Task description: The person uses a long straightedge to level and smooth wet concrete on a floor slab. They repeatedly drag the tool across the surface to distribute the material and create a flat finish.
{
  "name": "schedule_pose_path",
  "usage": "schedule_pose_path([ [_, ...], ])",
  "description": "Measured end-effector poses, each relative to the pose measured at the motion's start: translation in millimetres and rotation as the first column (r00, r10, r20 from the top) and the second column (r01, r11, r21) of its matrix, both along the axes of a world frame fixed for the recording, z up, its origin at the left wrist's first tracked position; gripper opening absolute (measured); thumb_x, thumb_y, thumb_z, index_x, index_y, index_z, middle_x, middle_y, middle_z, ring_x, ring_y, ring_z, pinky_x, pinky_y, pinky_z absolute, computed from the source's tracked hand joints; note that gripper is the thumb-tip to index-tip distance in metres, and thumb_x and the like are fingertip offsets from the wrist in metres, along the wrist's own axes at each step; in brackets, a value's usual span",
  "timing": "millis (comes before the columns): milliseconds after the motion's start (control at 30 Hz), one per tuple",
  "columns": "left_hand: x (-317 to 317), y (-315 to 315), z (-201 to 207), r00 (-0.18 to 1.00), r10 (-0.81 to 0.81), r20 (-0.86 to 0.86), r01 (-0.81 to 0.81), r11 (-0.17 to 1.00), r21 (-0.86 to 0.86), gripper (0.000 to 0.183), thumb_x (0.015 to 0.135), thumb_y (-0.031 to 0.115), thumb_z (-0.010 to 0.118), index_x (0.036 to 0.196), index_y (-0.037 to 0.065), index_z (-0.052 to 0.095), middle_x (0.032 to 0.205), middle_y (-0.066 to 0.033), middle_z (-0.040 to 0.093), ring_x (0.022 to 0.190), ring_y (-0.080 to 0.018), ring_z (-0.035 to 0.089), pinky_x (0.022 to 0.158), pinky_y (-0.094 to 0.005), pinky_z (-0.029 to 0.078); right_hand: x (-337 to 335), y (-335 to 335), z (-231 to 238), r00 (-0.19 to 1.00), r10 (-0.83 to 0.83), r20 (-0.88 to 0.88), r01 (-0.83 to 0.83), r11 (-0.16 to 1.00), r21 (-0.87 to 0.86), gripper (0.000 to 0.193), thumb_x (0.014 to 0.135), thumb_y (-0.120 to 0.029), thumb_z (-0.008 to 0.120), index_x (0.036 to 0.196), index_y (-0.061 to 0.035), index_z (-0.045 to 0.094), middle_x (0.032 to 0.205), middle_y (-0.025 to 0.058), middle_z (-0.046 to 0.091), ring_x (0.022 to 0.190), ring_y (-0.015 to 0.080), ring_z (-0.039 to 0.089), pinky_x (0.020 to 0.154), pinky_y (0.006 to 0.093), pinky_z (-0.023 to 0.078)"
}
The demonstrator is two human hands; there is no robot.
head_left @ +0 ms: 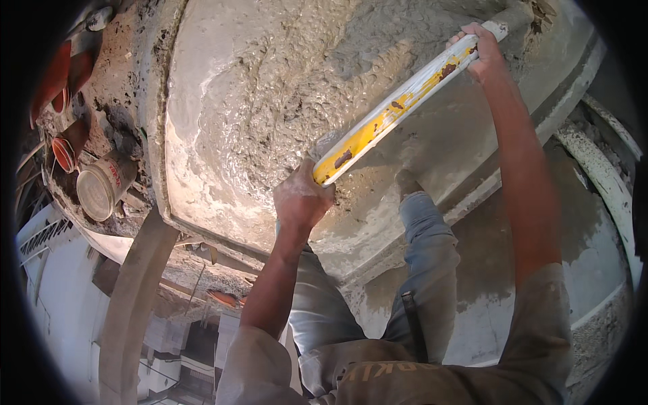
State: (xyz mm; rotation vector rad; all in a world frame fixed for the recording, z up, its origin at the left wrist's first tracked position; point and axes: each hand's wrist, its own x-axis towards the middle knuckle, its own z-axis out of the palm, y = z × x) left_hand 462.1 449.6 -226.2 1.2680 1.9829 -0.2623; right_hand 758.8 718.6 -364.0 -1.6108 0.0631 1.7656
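Observation:
A long straightedge (385, 120), white with worn yellow paint and brown chips, slants across wet mortar (283, 101). My left hand (302, 199) is closed round its near left end. At the far right end my right hand (482, 50) grips it, fingers wrapped over the top edge. Lumpy, shiny mortar lies on the far side of the bar, with a darker grey patch (385, 34) at the top. On the near side the surface looks smoother. The bar's underside is hidden, so its contact with the mortar cannot be made out fully.
A raised rim (160, 121) borders the mortar on the left. Beyond it lie a pale bucket (98, 189) and orange hollow pieces (64, 154). A beam (135, 304) stands at lower left. My foot (407, 182) is on the mortar's near side. A pale curved strip (601, 155) runs at right.

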Motion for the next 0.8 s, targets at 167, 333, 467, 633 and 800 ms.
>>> schedule_pose_path([
  [167, 55, -4, -59, 0.903, -0.110, 0.415, 0.126, 0.992, -0.011, 0.055, 0.073, 0.030, 0.071, 0.122, 0.007, 0.058, 0.092, -0.0208, 0.069, 0.086, -0.0403, 0.066, 0.076, -0.0470, 0.054, 71, -9, -3, 0.902, 0.055, 0.428, -0.078, 0.996, 0.037, 0.015, 0.098, -0.021, 0.046, 0.093, -0.0066, 0.048, 0.078, 0.0079, 0.049, 0.066, 0.0230, 0.051, 0.071, 0.0420, 0.051],
  [333, -9, -27, -35, 0.897, -0.158, 0.413, 0.193, 0.980, -0.043, 0.047, 0.074, 0.027, 0.071, 0.114, 0.006, 0.056, 0.090, -0.0198, 0.068, 0.084, -0.0387, 0.067, 0.073, -0.0479, 0.054, 46, -77, -5, 0.910, -0.042, 0.413, 0.046, 0.999, -0.001, 0.021, 0.099, -0.027, 0.046, 0.092, -0.0072, 0.049, 0.073, 0.0064, 0.049, 0.062, 0.0214, 0.052, 0.065, 0.0392, 0.053],
  [467, -123, -68, 9, 0.901, -0.134, 0.412, 0.219, 0.961, -0.166, 0.038, 0.076, 0.023, 0.072, 0.102, 0.006, 0.052, 0.086, -0.0173, 0.066, 0.087, -0.0357, 0.068, 0.075, -0.0466, 0.053, -70, -137, -2, 0.939, -0.016, 0.345, 0.055, 0.993, -0.102, 0.013, 0.090, -0.019, 0.052, 0.086, -0.0069, 0.051, 0.068, 0.0060, 0.049, 0.059, 0.0209, 0.052, 0.061, 0.0388, 0.053],
  [633, -241, -160, 77, 0.953, -0.164, 0.255, 0.229, 0.941, -0.249, 0.037, 0.075, 0.021, 0.071, 0.102, 0.006, 0.050, 0.084, -0.0181, 0.066, 0.072, -0.0382, 0.067, 0.067, -0.0492, 0.053, -222, -242, -6, 0.972, -0.119, 0.203, 0.171, 0.949, -0.264, 0.008, 0.083, -0.013, 0.057, 0.084, -0.0093, 0.050, 0.071, 0.0057, 0.047, 0.057, 0.0204, 0.050, 0.061, 0.0406, 0.051],
  [800, -323, -247, 144, 0.994, -0.086, 0.073, 0.108, 0.914, -0.392, 0.039, 0.072, 0.019, 0.071, 0.104, 0.008, 0.051, 0.087, -0.0178, 0.066, 0.073, -0.0396, 0.067, 0.068, -0.0525, 0.052, -373, -338, 11, 0.998, -0.032, 0.061, 0.052, 0.929, -0.368, 0.017, 0.085, -0.019, 0.062, 0.092, -0.0096, 0.051, 0.072, 0.0068, 0.050, 0.061, 0.0219, 0.054, 0.061, 0.0416, 0.052],
])
